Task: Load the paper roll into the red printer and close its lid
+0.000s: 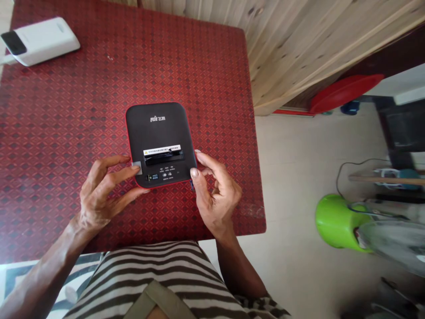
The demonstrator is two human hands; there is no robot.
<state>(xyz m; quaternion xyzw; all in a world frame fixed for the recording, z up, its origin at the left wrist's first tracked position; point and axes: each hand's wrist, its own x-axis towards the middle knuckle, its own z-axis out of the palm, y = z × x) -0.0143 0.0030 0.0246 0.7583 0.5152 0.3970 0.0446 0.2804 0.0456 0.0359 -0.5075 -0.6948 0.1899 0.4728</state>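
Observation:
A small black electronic box (160,133) with a red rim lies flat on a red patterned tablecloth (59,146). Its top carries a white-lettered brand mark, a slot with a white warning label, and small buttons near the front edge. My left hand (102,190) grips its left side, with the fingertips on a small grey tab (136,168) at the edge. My right hand (215,190) holds the right edge between thumb and forefinger. A small dark thread or tag (191,184) shows just below my right thumb.
A white power bank (41,42) with a cable lies at the table's far left corner. Beyond the table's right edge are a wooden plank wall (315,48), a red plastic basin (345,93), a green bucket (338,223) and a pale floor (292,177).

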